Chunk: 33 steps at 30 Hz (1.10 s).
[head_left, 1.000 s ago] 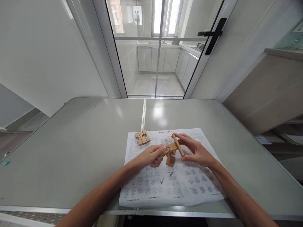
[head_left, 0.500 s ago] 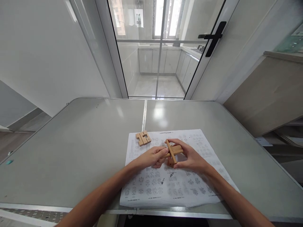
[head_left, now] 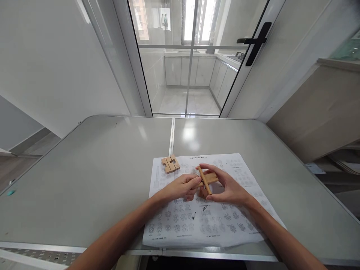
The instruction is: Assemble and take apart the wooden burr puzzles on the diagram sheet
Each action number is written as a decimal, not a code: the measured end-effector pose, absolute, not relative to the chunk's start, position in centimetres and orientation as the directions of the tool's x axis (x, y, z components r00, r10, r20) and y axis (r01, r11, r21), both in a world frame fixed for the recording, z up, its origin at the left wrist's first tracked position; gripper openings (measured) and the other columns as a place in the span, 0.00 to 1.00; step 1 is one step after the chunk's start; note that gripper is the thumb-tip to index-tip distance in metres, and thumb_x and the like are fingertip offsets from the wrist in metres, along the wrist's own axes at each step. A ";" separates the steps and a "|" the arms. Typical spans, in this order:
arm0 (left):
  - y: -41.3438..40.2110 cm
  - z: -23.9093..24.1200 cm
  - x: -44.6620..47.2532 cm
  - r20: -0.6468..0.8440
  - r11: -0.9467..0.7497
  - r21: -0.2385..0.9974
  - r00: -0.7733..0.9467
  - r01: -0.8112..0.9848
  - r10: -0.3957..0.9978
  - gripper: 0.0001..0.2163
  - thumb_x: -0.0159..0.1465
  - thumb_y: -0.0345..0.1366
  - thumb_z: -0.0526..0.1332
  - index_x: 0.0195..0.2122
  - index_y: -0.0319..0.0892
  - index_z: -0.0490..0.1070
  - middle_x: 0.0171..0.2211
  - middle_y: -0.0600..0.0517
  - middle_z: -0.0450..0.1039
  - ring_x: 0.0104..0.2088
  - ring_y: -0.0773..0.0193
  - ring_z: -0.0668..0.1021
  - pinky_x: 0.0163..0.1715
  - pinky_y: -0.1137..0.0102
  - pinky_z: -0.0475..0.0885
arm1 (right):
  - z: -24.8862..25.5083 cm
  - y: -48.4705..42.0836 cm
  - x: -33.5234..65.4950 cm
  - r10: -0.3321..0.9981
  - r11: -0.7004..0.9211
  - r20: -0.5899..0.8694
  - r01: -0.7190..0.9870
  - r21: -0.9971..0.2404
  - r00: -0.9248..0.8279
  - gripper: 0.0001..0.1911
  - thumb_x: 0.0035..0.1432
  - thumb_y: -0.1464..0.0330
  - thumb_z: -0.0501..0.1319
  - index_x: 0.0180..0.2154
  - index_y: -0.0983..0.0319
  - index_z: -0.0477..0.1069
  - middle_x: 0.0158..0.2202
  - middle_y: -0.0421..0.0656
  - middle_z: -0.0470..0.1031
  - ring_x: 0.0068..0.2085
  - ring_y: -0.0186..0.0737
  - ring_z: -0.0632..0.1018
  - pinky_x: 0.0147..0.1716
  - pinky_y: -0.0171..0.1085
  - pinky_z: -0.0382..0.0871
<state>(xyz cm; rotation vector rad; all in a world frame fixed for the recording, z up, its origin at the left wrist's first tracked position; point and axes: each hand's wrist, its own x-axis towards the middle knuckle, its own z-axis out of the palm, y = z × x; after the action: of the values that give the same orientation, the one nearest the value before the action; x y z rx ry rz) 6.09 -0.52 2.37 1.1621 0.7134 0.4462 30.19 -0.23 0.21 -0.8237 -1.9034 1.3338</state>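
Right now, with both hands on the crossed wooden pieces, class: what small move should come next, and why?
Probably the right hand should ease the wooden bar square across the crosspiece, which the left hand pinches steady. The bar lies slanted over it, above the printed sheet, so the joint looks unseated.

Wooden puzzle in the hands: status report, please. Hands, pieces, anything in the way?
Left hand and right hand both gripping crossed wooden pieces over printed sheet. Spare blocks apart, at sheet's far left corner.
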 end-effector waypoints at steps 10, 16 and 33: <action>-0.6 1.8 5.9 -0.233 0.268 0.962 0.690 0.058 0.685 0.23 0.72 0.58 0.56 0.31 0.43 0.63 0.21 0.61 0.59 0.19 0.70 0.65 0.24 0.70 0.64 | -0.4 0.2 31.0 0.794 0.272 0.166 0.099 -0.957 -0.584 0.47 0.54 0.59 0.79 0.71 0.49 0.62 0.70 0.50 0.68 0.68 0.60 0.72 0.67 0.57 0.69; -0.7 2.1 5.9 -0.243 0.232 0.966 0.688 0.110 0.684 0.23 0.72 0.59 0.57 0.33 0.44 0.61 0.23 0.60 0.60 0.20 0.70 0.67 0.24 0.71 0.65 | -0.2 0.0 30.8 0.788 0.256 0.138 0.116 -0.960 -0.600 0.48 0.54 0.58 0.79 0.71 0.48 0.62 0.70 0.49 0.69 0.66 0.60 0.74 0.66 0.58 0.70; -0.5 1.7 5.9 -0.267 0.271 0.957 0.695 0.107 0.668 0.24 0.69 0.62 0.58 0.38 0.43 0.66 0.23 0.61 0.60 0.21 0.69 0.67 0.26 0.69 0.66 | -0.2 -0.1 30.4 0.776 0.256 0.135 0.112 -0.960 -0.615 0.47 0.54 0.60 0.79 0.71 0.48 0.62 0.71 0.49 0.68 0.66 0.60 0.74 0.66 0.58 0.70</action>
<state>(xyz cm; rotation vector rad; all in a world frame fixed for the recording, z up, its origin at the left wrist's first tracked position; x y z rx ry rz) 5.87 -0.49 1.71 1.2623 0.7485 0.4293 30.43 -0.09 -0.22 -0.8044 -1.9166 1.3913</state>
